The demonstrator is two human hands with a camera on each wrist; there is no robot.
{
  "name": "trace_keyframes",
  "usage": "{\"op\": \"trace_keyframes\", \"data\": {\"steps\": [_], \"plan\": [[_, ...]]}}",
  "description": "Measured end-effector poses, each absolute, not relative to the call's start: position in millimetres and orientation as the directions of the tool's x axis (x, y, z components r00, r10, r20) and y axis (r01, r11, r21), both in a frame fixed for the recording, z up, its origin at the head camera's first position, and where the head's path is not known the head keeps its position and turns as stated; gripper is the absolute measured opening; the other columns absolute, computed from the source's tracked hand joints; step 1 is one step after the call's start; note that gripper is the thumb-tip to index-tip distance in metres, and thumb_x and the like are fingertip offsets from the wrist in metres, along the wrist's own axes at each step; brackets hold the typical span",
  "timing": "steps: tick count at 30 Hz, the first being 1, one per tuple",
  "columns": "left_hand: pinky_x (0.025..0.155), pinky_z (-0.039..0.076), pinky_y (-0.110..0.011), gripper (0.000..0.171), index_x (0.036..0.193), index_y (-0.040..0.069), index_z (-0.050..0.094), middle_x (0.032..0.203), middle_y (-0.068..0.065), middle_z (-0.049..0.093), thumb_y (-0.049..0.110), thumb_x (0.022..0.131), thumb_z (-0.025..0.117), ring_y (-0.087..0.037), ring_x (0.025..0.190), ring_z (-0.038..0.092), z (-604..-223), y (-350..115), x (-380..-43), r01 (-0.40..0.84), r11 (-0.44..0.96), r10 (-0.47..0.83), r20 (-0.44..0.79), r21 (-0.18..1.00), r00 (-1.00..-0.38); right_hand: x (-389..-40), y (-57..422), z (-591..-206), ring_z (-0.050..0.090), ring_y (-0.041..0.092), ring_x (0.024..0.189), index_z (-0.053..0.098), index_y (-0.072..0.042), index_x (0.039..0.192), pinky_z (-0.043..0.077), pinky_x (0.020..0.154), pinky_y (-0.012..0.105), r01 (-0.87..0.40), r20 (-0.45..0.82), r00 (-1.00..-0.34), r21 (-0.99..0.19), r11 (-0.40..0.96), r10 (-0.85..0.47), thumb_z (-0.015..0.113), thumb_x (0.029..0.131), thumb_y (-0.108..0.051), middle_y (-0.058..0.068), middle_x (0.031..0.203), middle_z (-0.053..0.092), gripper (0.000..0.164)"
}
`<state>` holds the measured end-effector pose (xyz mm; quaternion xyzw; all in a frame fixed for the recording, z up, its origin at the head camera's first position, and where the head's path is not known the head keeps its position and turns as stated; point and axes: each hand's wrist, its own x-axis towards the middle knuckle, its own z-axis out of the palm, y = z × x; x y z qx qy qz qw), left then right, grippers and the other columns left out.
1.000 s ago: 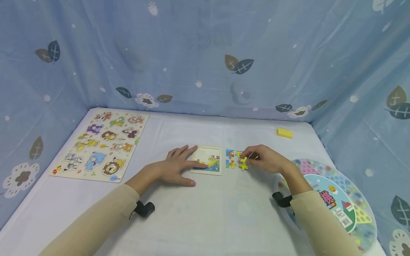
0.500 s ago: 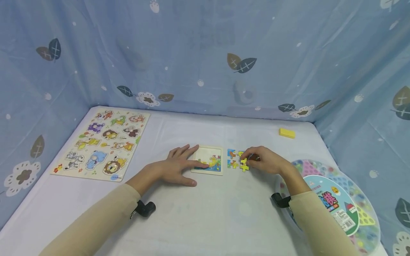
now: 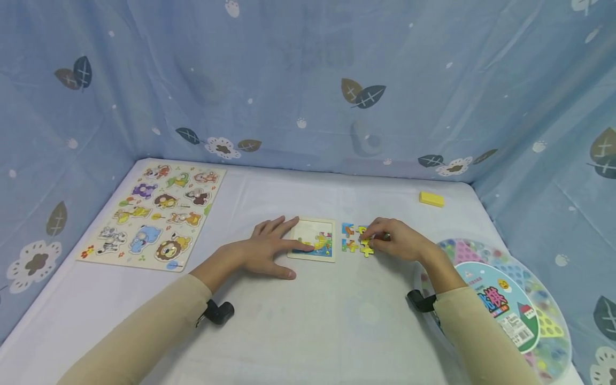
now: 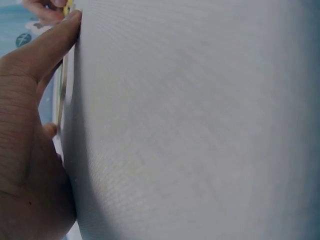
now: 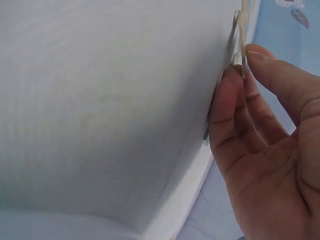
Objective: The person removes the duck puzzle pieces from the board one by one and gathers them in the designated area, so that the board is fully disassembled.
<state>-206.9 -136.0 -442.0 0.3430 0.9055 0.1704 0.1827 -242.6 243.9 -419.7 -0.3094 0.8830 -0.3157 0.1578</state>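
A small square wooden puzzle frame (image 3: 312, 259) lies mid-table, its lower part filled with colourful pieces and its upper part bare. My left hand (image 3: 269, 250) rests spread along the frame's left side, one finger reaching over the picture; the left wrist view shows this hand (image 4: 30, 115) low against the white surface. To the right of the frame, loose jigsaw pieces (image 3: 347, 245) lie in a small group. At that group my right hand (image 3: 399, 239) pinches a yellow jigsaw piece (image 3: 367, 249) between thumb and fingers. The right wrist view shows the piece (image 5: 243, 47) edge-on, held by the thumb.
An animal peg puzzle board (image 3: 159, 219) lies at the left. A yellow block (image 3: 431, 199) sits at the back right. A round game box (image 3: 544, 299) lies partly under the right forearm. Blue patterned cloth (image 3: 298, 80) surrounds the white table.
The yellow piece at the right hand, tilted and raised earlier, now sits lower among the loose pieces; the right fingers shifted slightly. The left hand stays on the frame.
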Motion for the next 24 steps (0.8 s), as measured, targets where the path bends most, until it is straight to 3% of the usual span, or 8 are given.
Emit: {"op": "trace_keyframes", "data": {"steps": [14, 24], "plan": [[0.118, 0.003, -0.068, 0.069, 0.152, 0.055, 0.04, 0.174, -0.006, -0.005, 0.071, 0.089, 0.063, -0.04, 0.158, -0.009, -444.7, -136.1, -208.4, 0.565, 0.705, 0.686, -0.206, 0.429, -0.698, -243.6, 242.1, -419.8, 0.054, 0.017, 0.087, 0.076, -0.013, 0.116, 0.049, 0.08, 0.03, -0.459, -0.067, -0.766, -0.64, 0.616, -0.64, 0.069, 0.097, -0.004, 0.002, 0.112, 0.069, 0.022], [0.118, 0.004, -0.067, 0.069, 0.152, 0.055, 0.04, 0.174, -0.005, -0.005, 0.071, 0.089, 0.063, -0.039, 0.158, -0.008, -445.9, -135.7, -208.6, 0.577, 0.702, 0.689, -0.192, 0.419, -0.699, -246.5, 239.0, -409.6, 0.061, 0.02, 0.099, 0.073, -0.008, 0.119, 0.053, 0.085, 0.034, -0.441, -0.064, -0.786, -0.639, 0.63, -0.615, 0.066, 0.097, -0.002, 0.007, 0.119, 0.069, 0.024]]}}
